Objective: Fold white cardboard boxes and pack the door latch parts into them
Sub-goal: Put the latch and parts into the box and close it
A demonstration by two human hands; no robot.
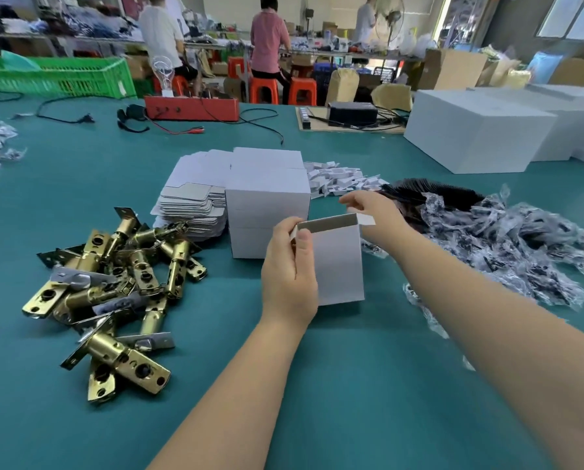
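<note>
A small white cardboard box (339, 262) stands upright above the green table, its top end open. My left hand (288, 266) grips its left side, thumb on the front face. My right hand (373, 212) pinches a flap at the box's upper right corner. A pile of brass door latch parts (114, 283) lies to the left. Behind the held box stand folded white boxes (268, 198) and a stack of flat box blanks (195, 198).
Small plastic bags of parts (521, 245) lie heaped at the right, with a dark fan of items (426, 195) behind them. White paper slips (341, 178) lie beyond the boxes. Large white cartons (480, 134) sit at the far right. Several people work in the background.
</note>
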